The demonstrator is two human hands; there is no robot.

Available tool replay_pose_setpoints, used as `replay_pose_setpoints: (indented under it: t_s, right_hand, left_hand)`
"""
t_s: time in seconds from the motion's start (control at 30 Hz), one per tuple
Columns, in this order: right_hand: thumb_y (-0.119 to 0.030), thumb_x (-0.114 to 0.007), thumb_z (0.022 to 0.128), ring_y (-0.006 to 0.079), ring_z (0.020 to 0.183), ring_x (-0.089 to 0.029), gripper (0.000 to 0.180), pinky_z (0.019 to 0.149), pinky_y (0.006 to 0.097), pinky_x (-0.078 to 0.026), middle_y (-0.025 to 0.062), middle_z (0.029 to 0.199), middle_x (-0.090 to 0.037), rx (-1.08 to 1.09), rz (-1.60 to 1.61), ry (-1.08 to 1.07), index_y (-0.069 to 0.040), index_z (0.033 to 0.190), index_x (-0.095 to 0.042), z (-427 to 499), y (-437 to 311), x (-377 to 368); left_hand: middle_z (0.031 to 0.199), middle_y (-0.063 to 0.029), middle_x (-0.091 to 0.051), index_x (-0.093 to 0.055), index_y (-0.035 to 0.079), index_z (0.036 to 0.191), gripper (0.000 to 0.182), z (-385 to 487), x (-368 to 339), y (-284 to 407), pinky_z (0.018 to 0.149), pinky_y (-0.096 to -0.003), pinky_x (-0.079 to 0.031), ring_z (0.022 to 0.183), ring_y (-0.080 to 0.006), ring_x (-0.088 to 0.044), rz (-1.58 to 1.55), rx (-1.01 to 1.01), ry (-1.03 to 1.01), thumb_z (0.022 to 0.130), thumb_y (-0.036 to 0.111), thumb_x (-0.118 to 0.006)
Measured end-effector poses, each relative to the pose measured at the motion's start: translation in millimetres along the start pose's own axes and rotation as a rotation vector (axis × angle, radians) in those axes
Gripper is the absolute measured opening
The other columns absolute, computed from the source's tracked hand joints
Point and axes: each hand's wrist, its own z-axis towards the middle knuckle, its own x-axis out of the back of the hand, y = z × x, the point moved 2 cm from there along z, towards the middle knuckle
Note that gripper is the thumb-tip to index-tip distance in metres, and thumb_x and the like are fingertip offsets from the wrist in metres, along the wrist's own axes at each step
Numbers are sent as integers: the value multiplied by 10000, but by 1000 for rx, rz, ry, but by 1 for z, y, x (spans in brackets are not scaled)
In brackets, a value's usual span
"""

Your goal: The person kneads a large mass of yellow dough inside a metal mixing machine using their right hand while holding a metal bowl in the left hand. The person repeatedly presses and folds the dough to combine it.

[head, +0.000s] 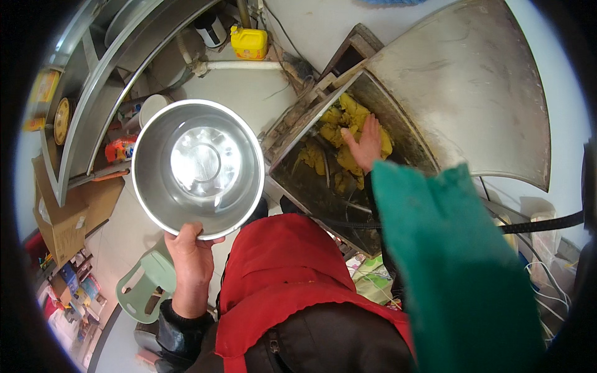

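Observation:
My left hand (192,261) grips the near rim of a round stainless steel bowl (154,186), its shiny inside facing up, with a little clear liquid perhaps in the bottom. To the right stands a metal mixer trough (303,196) with curved metal bars inside. Lumps of yellow dough (352,112) lie in it, mostly along its far side. My right hand (366,144) reaches into the trough with fingers stretched out and rests on or just over the dough; contact of the whole palm cannot be told. A green sleeve covers my right forearm.
The trough's large metal lid (471,88) stands raised at the right. A black corrugated hose (541,223) crosses near my right arm. Metal shelving (93,88) is at the left, a yellow jug (249,43) at the back, a cardboard box (63,228) and a green plastic stool (151,279) lower left.

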Motion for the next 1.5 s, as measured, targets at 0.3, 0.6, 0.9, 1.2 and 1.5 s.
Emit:
replay_pose_setpoints:
  t_s: [0.3,0.6,0.9,1.2,1.5]
  right_hand:
    - [-849,-519,893,399,1619,-9,1255,1307,488,-123,283,1732,-22,-112,80,-436,66,1649,-111,1,3,-18]
    - [-641,-798,774,488,1484,-376,1095,1228,526,-310,352,1572,-405,399,-4,-344,64,1532,-441,-50,-78,-30]
    - [-409,-820,776,448,1278,-551,996,1161,516,-364,295,1400,-578,109,111,-280,40,1556,-391,-94,-110,-31]
    - [-220,-797,833,392,1109,-651,565,983,457,-502,188,1172,-692,179,187,97,-52,1353,-650,-93,-47,39]
    - [-424,-682,1003,411,1234,-635,587,1027,439,-497,284,1322,-657,-249,213,104,-11,1411,-596,-23,7,104]
  left_hand:
    - [1054,-136,-692,-581,-56,1205,312,3,14,-3,588,-370,-662,794,-250,-737,-18,36,-48,901,-15,-523]
    - [1036,-137,-689,-579,-68,1188,303,4,18,-6,585,-367,-659,770,-246,-732,-27,46,-48,895,-20,-522]
    - [1021,-127,-683,-582,-61,1168,278,-2,13,-2,589,-371,-656,769,-243,-727,-39,35,-35,900,-13,-528]
    - [1005,-107,-670,-592,-39,1157,261,-2,9,9,584,-366,-645,802,-228,-721,-39,10,-101,909,12,-529]
    - [959,-66,-622,-580,2,1162,264,-8,8,10,557,-352,-615,758,-194,-673,-19,1,-30,902,35,-549]
